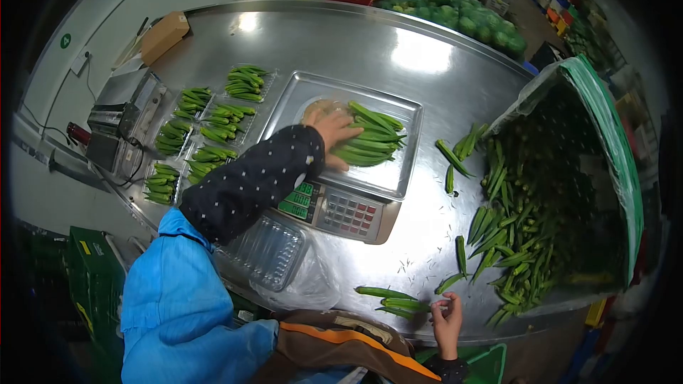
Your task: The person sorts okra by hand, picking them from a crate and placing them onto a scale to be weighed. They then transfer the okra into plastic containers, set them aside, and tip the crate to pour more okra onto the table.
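Observation:
My left hand [331,131] reaches over the metal tray of a scale [356,215], its fingers spread against the left end of a bundle of okra [370,136]. The bundle lies in the tray, its pods side by side. Near the front edge of the metal table, my right hand [447,314] has its fingers curled together, just right of a few loose okra pods [395,302]. Whatever may be between those fingertips is too small to make out. Another single pod [449,283] lies just above the right hand.
Packed trays of okra [203,124] stand left of the scale. Empty clear trays [267,252] lie at the front left. On the right, a large okra pile [516,242] spills from a green-edged bag [612,121]. A wrapping machine [117,124] stands far left.

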Available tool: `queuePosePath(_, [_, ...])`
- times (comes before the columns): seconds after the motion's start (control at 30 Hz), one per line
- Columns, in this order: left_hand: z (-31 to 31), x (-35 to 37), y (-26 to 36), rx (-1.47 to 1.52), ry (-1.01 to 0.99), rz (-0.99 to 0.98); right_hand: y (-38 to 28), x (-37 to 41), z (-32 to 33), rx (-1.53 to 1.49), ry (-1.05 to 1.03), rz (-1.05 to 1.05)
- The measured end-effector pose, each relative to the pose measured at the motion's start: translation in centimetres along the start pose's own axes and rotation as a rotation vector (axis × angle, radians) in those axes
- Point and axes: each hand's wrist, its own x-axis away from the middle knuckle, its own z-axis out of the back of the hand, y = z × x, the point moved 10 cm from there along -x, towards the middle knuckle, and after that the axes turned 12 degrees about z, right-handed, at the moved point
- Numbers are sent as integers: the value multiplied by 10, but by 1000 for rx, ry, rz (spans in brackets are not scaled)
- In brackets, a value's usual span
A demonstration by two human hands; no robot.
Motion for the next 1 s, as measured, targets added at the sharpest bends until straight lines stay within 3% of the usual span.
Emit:
queuePosePath(0.07, [2, 10, -1, 57, 27, 29, 4, 0, -2, -15, -14, -10])
queuePosePath(0.13, [33, 19, 0, 111, 333, 1, 4, 2, -4, -30, -18, -8])
queuePosePath(0.17, [33, 19, 2, 112, 329, -3, 7, 1, -6, -30, -16, -14])
queuePosePath(0.23, [47, 8, 16, 186, 403, 1, -9, -7, -6, 172, -63, 151])
queuePosePath(0.27, [45, 3, 28, 74, 427, -40, -21, -18, -1, -117, 21, -117])
queuePosePath(0.3, [45, -6, 39, 74, 386, -89, -21, -27, 3, 107, -24, 71])
queuePosePath(0.37, [26, -25, 36, -21, 206, -41, 1, -32, 23, 64, 25, -5])
queuePosePath(0.5, [41, -19, 35, -66, 295, -114, 21, -59, 80, 37, 165, -59])
queuePosePath(0.57, [47, -6, 40, -9, 352, -147, 23, -86, 112, 268, 254, 155])
queuePosePath(0.63, [60, 10, 56, 40, 403, -170, 27, -118, 135, 442, 280, 186])
queuePosePath(0.7, [93, 38, 71, 234, 586, -138, 34, -148, 142, 607, 252, 189])
queuePosePath(0.83, [77, 71, 93, 529, 400, -90, 52, -161, 120, 1021, 77, 181])
queuePosePath(0.93, [57, 103, 124, 607, 318, -73, 37, -146, 130, 810, 164, 322])
queuePosePath(1.0, [37, 118, 139, 730, 221, -70, 33, -143, 143, 626, 252, 201])
